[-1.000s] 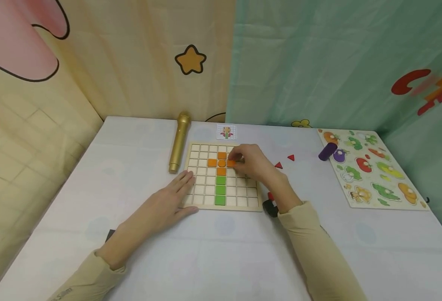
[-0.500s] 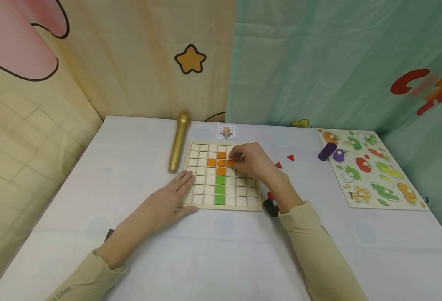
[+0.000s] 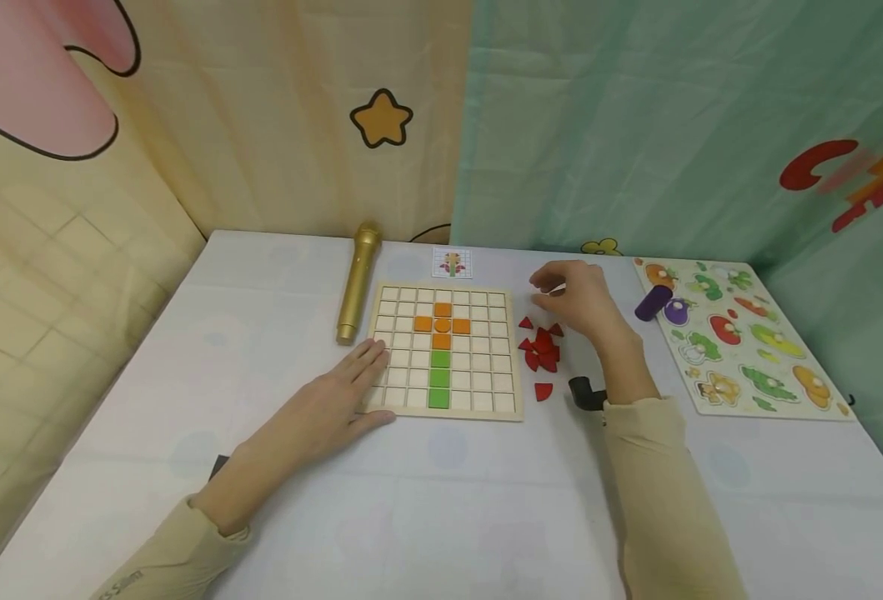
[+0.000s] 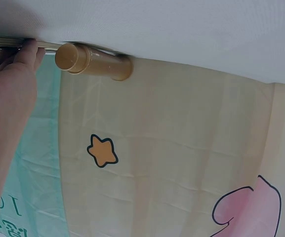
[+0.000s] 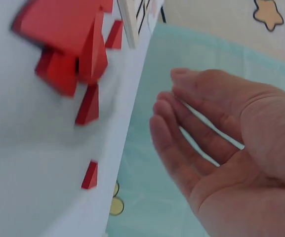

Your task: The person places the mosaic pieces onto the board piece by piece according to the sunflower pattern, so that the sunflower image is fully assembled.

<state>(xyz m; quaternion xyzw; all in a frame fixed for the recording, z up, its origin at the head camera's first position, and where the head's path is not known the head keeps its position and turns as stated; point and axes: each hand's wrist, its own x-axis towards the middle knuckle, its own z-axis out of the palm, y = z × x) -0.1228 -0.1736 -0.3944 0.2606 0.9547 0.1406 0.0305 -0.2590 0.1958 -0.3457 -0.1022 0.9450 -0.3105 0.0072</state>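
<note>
My left hand (image 3: 339, 392) rests flat at the left edge of the wooden grid board (image 3: 519, 358), fingertips on its rim. In the left wrist view, that hand (image 4: 14, 89) touches the board's edge. Orange tiles (image 3: 443, 342) form a cross on the grid around a round orange piece (image 3: 443, 325). Below them, green tiles (image 3: 439, 378) run down one column. Right of the board, my right hand (image 3: 579, 300) hovers above a loose pile of red pieces (image 3: 546, 346). The right wrist view shows this hand (image 5: 221, 133) with bent, relaxed fingers and nothing between them.
A small pattern card (image 3: 452, 262) lies behind the board. Left of it is a gold microphone (image 3: 358, 283). At right, a purple cylinder (image 3: 654, 302) lies against a vegetable puzzle board (image 3: 771, 367). A black strap-like object (image 3: 586, 394) sits by the right wrist.
My right hand has left the orange tile at the cross's right arm and moved right, off the board. The red pile is now uncovered. My left hand has stayed still.
</note>
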